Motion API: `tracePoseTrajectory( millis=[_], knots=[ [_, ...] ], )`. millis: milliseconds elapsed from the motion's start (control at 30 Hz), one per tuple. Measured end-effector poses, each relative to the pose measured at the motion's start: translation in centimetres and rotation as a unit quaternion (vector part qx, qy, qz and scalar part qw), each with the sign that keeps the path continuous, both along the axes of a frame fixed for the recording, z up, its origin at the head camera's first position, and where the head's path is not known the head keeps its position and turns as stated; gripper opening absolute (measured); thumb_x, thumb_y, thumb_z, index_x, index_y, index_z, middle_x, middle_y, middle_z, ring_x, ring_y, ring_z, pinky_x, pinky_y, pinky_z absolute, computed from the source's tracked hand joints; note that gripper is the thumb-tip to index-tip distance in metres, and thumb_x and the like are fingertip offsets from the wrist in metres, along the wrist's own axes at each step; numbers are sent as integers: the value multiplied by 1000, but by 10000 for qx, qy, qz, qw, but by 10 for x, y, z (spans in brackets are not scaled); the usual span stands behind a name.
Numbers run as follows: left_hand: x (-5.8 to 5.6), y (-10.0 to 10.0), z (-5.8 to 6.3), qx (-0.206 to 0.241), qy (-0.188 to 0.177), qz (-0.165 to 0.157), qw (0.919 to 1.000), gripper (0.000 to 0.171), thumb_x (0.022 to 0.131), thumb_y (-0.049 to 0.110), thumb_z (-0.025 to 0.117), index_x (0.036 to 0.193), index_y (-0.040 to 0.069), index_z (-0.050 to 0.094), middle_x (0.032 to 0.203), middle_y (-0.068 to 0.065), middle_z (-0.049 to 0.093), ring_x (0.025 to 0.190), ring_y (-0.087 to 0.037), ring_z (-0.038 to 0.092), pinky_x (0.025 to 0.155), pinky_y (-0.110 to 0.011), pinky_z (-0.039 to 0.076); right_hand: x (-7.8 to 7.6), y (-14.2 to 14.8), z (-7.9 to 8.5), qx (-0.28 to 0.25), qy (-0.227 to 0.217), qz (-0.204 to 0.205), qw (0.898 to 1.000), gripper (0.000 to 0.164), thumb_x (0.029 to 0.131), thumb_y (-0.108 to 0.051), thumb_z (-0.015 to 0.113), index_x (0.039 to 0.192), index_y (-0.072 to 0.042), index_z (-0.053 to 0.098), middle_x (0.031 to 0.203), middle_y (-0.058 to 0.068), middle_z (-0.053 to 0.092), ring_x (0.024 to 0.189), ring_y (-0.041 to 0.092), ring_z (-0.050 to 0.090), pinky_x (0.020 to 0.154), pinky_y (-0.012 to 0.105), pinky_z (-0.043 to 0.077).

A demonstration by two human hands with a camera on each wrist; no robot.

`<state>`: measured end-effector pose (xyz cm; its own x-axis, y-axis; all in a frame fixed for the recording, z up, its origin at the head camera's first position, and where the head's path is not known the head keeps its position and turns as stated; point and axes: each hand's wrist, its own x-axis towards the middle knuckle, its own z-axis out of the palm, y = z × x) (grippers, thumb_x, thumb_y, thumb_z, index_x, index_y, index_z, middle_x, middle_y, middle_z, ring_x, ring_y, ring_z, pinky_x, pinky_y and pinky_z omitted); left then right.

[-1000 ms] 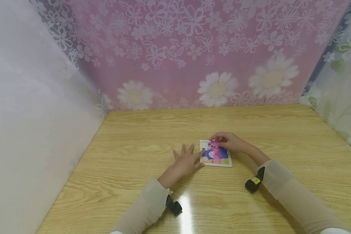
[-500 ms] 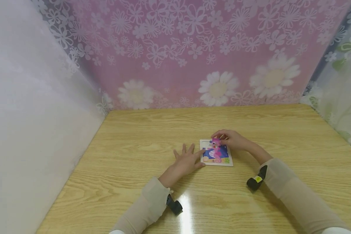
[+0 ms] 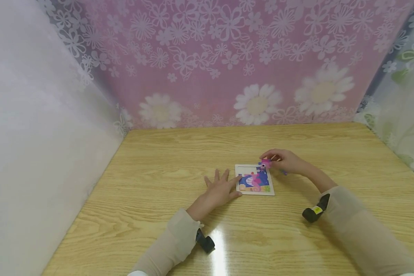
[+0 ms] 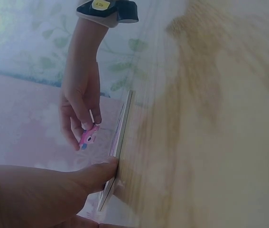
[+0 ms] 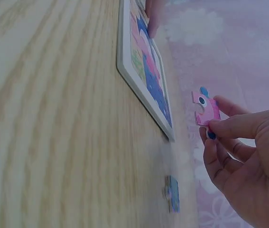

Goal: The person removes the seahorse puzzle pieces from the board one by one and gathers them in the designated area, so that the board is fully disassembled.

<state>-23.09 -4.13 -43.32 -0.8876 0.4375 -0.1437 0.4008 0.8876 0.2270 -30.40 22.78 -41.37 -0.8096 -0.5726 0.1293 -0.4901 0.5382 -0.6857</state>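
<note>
My left hand [image 3: 218, 192] lies spread with straight fingers, its forefinger and thumb on the left side of a white-framed jigsaw puzzle [image 3: 257, 193]. Pink seahorse body parts on blue show inside the frame. At the puzzle's upper right corner, my right hand [image 3: 287, 162] pinches a pink jigsaw piece [image 5: 207, 108] with a printed eye between thumb and fingers. That piece is raised above the frame in the right wrist view. The upper left of the puzzle shows bare white backing. In the left wrist view, the left thumb [image 4: 98, 173] presses the frame's edge.
A loose blue jigsaw piece [image 5: 173, 194] lies on the wooden table [image 3: 151, 172] right of the puzzle, partly under the right hand. A pink flowered curtain [image 3: 200, 88] hangs along the far edge. A pale wall [image 3: 48, 153] borders the left side.
The right hand has lifted the eye piece out of the puzzle's upper part and carried it right and away, past the corner. White backing shows there now. The left hand stays put.
</note>
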Motion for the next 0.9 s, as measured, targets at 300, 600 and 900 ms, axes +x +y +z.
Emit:
tracePoseTrajectory(
  millis=[300,600,900],
  knots=[
    [0,1,0,-21,-64,-11,10000,60,89,52,47,144,34,30,150,-13,16,133,-45,5,93,-71,8,6,30,6,167,127,-137,9997,28,90,3,54,117,-1,59,101,11,59,86,24,59,70,33,48],
    [0,0,-2,-18,-16,-27,10000,60,89,53,47,144,34,30,150,-13,17,132,-45,6,92,-71,10,15,59,12,163,146,-415,9989,27,90,1,56,117,-1,60,104,14,59,87,27,58,70,31,48],
    [0,1,-2,20,28,-38,10000,60,89,53,48,143,34,32,149,-13,18,132,-45,7,91,-72,10,18,87,10,264,213,-741,9967,26,91,1,53,117,0,59,108,18,58,89,29,57,69,30,48]
  ],
)
